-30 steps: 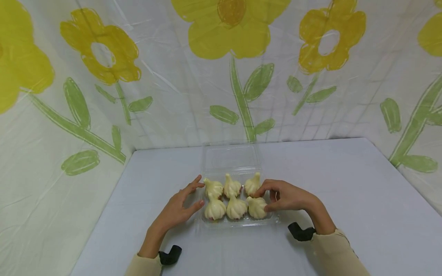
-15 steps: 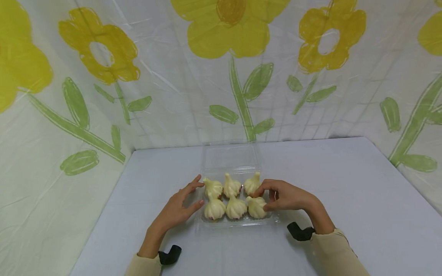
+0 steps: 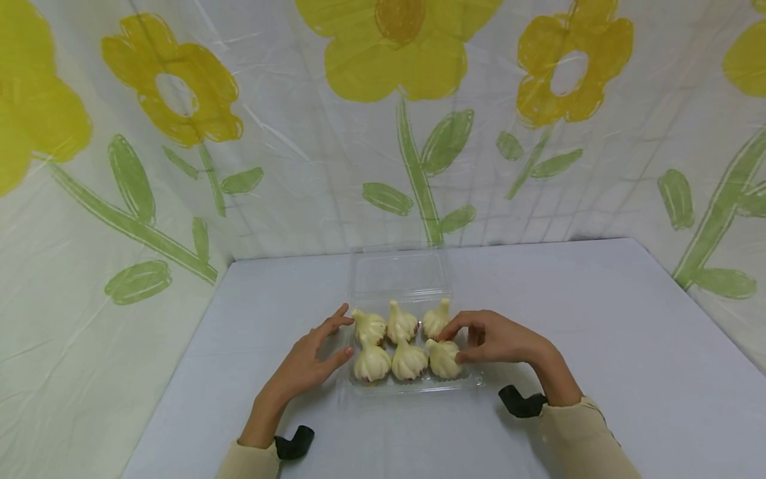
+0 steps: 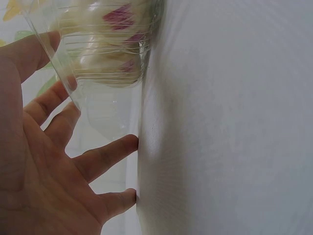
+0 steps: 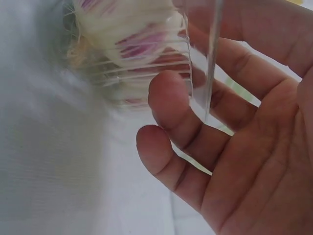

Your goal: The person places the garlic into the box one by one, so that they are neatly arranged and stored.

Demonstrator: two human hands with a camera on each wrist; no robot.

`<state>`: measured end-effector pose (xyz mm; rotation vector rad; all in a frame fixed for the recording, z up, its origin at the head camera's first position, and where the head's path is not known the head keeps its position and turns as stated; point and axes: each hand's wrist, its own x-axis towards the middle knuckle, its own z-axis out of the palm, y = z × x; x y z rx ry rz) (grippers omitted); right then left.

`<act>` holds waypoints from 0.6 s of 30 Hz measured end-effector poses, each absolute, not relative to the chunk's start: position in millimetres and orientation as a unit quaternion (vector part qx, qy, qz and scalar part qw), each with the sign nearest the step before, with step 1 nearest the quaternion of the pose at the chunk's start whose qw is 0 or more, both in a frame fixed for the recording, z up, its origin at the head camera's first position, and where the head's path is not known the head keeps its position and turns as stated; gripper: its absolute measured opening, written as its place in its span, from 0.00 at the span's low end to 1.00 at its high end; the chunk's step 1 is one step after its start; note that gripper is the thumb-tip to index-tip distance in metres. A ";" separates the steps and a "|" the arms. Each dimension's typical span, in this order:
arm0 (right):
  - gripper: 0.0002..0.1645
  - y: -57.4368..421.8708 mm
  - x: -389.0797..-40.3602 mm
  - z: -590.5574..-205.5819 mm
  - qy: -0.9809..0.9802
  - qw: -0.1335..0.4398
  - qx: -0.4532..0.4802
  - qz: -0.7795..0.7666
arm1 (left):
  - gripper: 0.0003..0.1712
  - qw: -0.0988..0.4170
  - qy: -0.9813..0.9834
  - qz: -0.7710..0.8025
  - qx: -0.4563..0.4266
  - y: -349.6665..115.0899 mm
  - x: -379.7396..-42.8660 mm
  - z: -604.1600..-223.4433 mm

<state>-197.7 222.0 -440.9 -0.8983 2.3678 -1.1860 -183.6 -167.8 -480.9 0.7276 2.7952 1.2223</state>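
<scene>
On the white table stands a clear plastic clamshell container (image 3: 413, 390), holding two rows of pale garlic bulbs with purple streaks. At its right side my right hand (image 3: 503, 340) grips the front-right garlic bulb (image 3: 445, 361), thumb on the bulb's right side and index finger over its top. The right wrist view shows the two outer fingers (image 5: 168, 95) of that hand outside the ribbed wall. My left hand (image 3: 304, 362) is spread at the container's left side. Seen from the left wrist, its thumb and some fingertips meet the plastic rim (image 4: 58, 63), while the lower fingers reach the tabletop.
The container's transparent lid (image 3: 399, 271) lies folded back behind the bulbs. A white curtain (image 3: 287, 186) painted with yellow flowers hangs along the table's back edge. Black wrist mounts (image 3: 294, 443) sit below both hands, by the beige sleeves (image 3: 589, 439).
The right thumb has shifted very slightly upward on the bulb. The left hand, container and bulbs keep their places.
</scene>
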 end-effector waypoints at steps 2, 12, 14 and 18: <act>0.21 223.4 -198.4 -439.9 0.834 0.165 -0.316 -0.421 | 0.28 0.003 0.891 0.390 0.231 -167.8 -183.8 -481.3; 0.20 232.7 -199.9 -434.4 0.856 0.083 -0.267 -0.435 | 0.29 0.003 0.893 0.386 0.229 -167.7 -183.7 -481.1; 0.19 233.8 -200.3 -434.6 0.861 0.058 -0.245 -0.442 | 0.29 0.004 0.894 0.386 0.228 -167.8 -183.5 -480.7; 0.17 235.1 -202.7 -437.6 0.872 -0.006 -0.209 -0.442 | 0.30 0.003 0.894 0.385 0.227 -167.6 -184.1 -480.4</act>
